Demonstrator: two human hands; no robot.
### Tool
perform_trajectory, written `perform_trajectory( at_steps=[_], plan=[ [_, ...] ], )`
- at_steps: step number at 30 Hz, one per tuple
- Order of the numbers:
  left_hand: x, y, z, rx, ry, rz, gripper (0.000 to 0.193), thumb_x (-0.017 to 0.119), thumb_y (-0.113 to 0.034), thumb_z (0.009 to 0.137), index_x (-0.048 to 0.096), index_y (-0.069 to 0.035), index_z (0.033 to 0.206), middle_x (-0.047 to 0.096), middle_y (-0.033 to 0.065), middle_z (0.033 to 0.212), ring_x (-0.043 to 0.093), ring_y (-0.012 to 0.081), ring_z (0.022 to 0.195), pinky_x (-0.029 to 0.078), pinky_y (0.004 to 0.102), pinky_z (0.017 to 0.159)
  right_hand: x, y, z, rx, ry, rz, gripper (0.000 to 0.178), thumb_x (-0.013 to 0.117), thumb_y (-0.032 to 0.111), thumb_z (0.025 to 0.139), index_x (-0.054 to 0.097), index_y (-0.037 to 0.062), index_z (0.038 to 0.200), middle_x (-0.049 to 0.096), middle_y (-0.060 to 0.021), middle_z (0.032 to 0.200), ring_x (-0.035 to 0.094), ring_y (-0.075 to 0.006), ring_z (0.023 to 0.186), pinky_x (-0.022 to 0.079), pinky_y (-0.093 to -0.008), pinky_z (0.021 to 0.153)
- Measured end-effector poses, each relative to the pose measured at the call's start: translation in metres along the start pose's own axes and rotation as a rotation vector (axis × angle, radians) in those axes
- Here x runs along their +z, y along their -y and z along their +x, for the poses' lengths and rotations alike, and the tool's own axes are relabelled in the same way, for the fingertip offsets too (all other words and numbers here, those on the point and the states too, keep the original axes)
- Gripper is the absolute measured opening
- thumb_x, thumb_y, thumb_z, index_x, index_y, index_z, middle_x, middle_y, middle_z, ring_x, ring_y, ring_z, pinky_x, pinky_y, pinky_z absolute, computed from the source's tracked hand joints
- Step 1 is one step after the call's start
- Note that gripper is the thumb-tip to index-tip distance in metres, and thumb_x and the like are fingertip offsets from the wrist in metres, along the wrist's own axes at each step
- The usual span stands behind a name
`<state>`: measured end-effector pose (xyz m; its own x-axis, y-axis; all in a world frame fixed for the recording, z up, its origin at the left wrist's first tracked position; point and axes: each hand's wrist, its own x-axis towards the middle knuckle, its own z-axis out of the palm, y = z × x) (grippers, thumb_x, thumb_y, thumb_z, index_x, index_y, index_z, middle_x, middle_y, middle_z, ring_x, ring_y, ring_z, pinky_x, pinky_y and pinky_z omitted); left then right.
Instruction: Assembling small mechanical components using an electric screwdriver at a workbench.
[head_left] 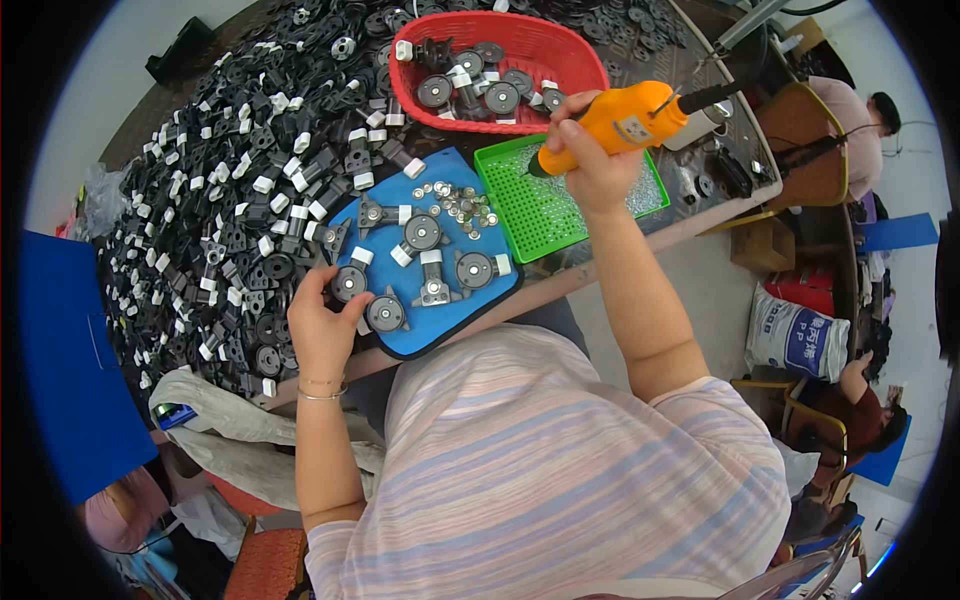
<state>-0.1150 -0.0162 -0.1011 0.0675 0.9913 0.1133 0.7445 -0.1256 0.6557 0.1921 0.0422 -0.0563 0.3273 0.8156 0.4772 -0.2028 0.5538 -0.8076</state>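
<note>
- Fingers of the left hand (318,325) curl around a black round-disc part (349,283) at the left edge of a blue mat (480,300), pinching it in place on the mat.
- Fingers of the right hand (592,165) are wrapped tight around an orange electric screwdriver (618,125), held up above a green perforated tray (545,205) with its tip pointing down-left toward the tray.
- On the blue mat lie about six more disc parts with white end caps, and a cluster of small silver washers (458,203) near its top.
- A red basket (490,65) behind the mat holds a modest layer of similar parts, likely finished ones; it looks well under full.
- A very large heap of loose black and white parts (230,190) covers the table to the left and behind, so most of the work seems left to do.
- Open room is tight: the mat reaches the near table edge (600,268), the heap crowds its left side, and the tray sits just beside its right.
- Free floor shows only to the right, past the table edge, where other people sit.
</note>
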Motion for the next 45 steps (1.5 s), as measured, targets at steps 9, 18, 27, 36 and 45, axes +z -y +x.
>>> perform_trajectory(
  at_steps=[9,18,27,36,45],
  plan=[
    [0.008,0.006,-0.001,-0.138,0.061,-0.281,0.046,0.081,-0.007,0.061,0.057,0.003,0.100,0.064,0.0113,0.087,0.063,0.0172,0.072,0.051,0.0268,0.065,0.000,-0.009,0.002,0.009,-0.015,0.004,0.023,0.060,-0.005,0.074,0.051,0.0000,0.094,0.057,-0.0112,0.081,0.056,-0.0158,0.060,0.047,-0.0270,0.057],
    [0.010,0.011,0.007,-0.086,0.139,-0.327,0.046,0.080,-0.004,0.062,0.057,0.004,0.101,0.064,0.0116,0.086,0.062,0.0157,0.071,0.051,0.0262,0.064,0.008,-0.003,0.006,0.046,0.007,-0.014,0.022,0.058,-0.007,0.074,0.050,0.0001,0.093,0.055,-0.0099,0.078,0.054,-0.0163,0.059,0.045,-0.0283,0.055],
    [0.012,0.014,0.006,-0.093,0.139,-0.352,0.047,0.082,-0.009,0.060,0.061,0.001,0.100,0.062,0.0059,0.083,0.054,0.0104,0.065,0.047,0.0232,0.059,0.061,0.025,-0.017,0.066,0.383,0.272,0.020,0.059,0.006,0.079,0.049,0.0006,0.095,0.052,-0.0139,0.087,0.054,-0.0179,0.061,0.046,-0.0302,0.057],
    [0.017,0.020,0.006,-0.089,0.124,-0.373,0.047,0.083,-0.012,0.059,0.060,0.001,0.099,0.061,0.0084,0.081,0.054,0.0156,0.064,0.046,0.0263,0.059,0.139,-0.007,-0.048,0.150,0.566,0.252,0.021,0.060,-0.004,0.075,0.048,0.0003,0.092,0.053,-0.0117,0.086,0.055,-0.0131,0.063,0.046,-0.0229,0.053],
    [0.012,0.018,0.005,-0.101,0.141,-0.391,0.046,0.082,-0.013,0.059,0.060,0.000,0.098,0.060,0.0087,0.081,0.054,0.0167,0.064,0.046,0.0269,0.059,0.148,-0.020,-0.049,0.190,0.652,0.187,0.024,0.064,-0.004,0.072,0.048,0.0007,0.089,0.054,-0.0084,0.081,0.053,-0.0109,0.061,0.044,-0.0212,0.051]
  ],
)
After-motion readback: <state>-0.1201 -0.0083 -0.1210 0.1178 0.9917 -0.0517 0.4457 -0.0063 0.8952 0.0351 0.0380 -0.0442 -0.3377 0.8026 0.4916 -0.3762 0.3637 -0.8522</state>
